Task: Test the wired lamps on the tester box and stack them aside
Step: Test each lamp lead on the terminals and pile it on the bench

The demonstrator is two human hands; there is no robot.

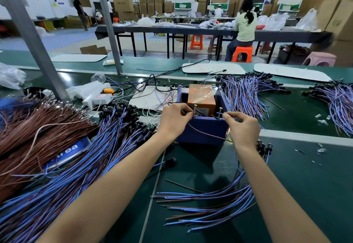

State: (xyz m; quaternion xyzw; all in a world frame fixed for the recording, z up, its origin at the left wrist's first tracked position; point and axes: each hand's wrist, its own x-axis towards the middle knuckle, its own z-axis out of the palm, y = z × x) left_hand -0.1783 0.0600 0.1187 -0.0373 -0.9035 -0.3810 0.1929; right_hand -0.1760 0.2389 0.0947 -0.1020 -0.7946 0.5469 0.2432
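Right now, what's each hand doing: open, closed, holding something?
Left hand: pinches a brown wire at the tester box.
Right hand: pinches a blue wire at the same box.

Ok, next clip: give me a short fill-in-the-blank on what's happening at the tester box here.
1. The tester box is coloured ____.
2. The block inside it is coloured ____.
3. The sagging wire pinched by the left hand is coloured ____.
4. The wire tip pinched by the right hand is coloured ____.

Missing words: blue; orange; brown; blue.
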